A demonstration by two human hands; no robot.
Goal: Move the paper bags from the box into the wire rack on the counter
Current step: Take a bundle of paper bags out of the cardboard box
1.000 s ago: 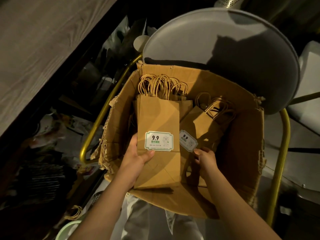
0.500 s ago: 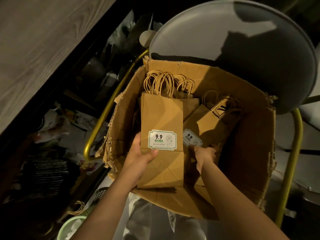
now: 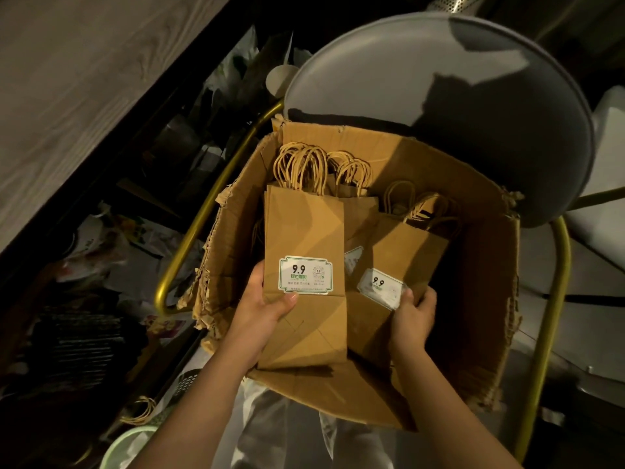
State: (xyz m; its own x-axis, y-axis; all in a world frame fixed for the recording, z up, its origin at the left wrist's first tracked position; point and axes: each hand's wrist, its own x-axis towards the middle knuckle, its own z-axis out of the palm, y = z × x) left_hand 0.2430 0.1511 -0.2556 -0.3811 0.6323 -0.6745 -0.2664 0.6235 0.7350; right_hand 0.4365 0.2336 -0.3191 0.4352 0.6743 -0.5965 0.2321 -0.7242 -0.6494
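- Left hand (image 3: 267,306) grips a stack of flat brown paper bags (image 3: 304,228), thumb across its front, fingers behind.
- Right hand (image 3: 411,316) pinches a second, tilted brown bag stack (image 3: 402,248) at its 3 o'clock, thumb on the label.
- Both stacks sit inside the torn cardboard box (image 3: 480,299).
- Judged step: pickup. The next move calls for lifting clear towards the wood-grain counter (image 3: 67,79) at 10 o'clock; no rack in view.

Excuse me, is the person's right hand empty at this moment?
No, the right hand grips a tilted stack of paper bags inside the box.
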